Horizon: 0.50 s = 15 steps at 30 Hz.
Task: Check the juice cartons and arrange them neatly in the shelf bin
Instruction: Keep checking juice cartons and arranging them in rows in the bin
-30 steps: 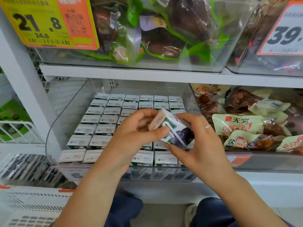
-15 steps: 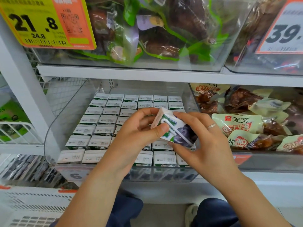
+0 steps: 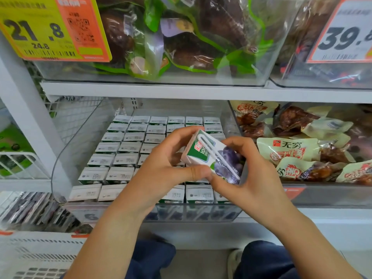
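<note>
One grape juice carton (image 3: 213, 158) is tilted above the shelf bin (image 3: 66, 158), pinched between the left hand (image 3: 161, 168) and right hand (image 3: 255, 178). It looks light and stiff-sided but dentable, best held by its narrow ends, clear of the straw. Roughly thirty cartons (image 3: 124, 146) stand below in six rows
</note>
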{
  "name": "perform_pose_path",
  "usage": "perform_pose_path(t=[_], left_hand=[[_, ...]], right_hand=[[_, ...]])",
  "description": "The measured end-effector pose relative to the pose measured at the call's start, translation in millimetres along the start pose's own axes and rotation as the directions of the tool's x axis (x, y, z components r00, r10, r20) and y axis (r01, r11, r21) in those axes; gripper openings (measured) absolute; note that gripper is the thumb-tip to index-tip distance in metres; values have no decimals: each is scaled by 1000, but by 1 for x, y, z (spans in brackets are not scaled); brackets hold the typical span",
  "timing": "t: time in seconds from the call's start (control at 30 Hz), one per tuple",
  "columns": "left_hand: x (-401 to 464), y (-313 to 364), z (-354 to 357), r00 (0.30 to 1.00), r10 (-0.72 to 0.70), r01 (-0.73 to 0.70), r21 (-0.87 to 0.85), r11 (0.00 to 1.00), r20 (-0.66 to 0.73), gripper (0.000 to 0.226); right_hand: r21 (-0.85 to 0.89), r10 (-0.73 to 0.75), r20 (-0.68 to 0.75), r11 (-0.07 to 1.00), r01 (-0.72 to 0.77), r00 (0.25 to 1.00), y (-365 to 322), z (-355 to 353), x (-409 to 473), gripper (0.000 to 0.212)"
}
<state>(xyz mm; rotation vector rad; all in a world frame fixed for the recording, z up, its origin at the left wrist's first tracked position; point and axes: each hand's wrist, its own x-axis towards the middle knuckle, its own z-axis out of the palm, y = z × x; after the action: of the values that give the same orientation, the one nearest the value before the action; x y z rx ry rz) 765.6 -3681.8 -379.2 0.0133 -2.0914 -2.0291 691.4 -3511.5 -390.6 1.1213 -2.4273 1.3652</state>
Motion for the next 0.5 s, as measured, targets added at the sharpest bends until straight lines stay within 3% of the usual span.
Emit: perform_pose_path(t=[0.13, 0.3, 0.5], left_hand=[[0, 3, 1, 997, 46, -45, 13, 999, -59, 62], [-1, 2, 7, 980, 132, -106, 174, 979, -145, 68], [-2, 0, 9, 972, 174, -132, 243, 961, -158, 62]], right_hand=[[-97, -90, -25, 991, 87, 996, -1, -3, 1, 55], [-253, -168, 11, 953, 165, 986, 1, 0, 4, 64], [-275, -169, 40, 946, 173, 985, 3, 3, 2, 62]])
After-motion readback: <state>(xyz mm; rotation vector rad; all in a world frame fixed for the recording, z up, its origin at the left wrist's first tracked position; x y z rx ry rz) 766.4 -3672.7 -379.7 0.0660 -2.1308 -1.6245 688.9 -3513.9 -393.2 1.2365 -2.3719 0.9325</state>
